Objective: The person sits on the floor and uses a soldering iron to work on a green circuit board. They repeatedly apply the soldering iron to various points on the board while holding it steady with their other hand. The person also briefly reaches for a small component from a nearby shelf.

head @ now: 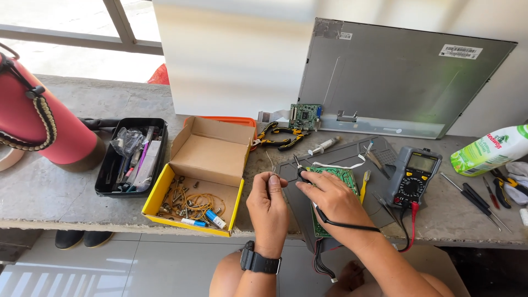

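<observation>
Head cam, looking down at the bench: green circuit board (331,181) sits on a grey work mat (352,159) near the front edge, roughly at 12 o'clock from the wrists. Right hand (330,198) is curled around a black multimeter probe (300,171), tip down at the board's 10 o'clock corner, lead running back over the wrist twd the multimeter (413,176) at 3 o'clock. Left hand (268,206) is closed w/ fingertips pinched, looks like it's got a second thin probe or wire, can't tell for sure. Board looks light, stiff, and fragile imo, so best held by bare edges, not components, and it'd slide on the mat if pushed. Probes are skinny and slippery-ish, grip on the plastic barrel. Yellow cardboard box (192,181) of screws at 9 o'clock, black tray (132,157) past it, pliers (280,137) at 11, metal-backed display panel (401,77) leaning at 1 o'clock.
</observation>
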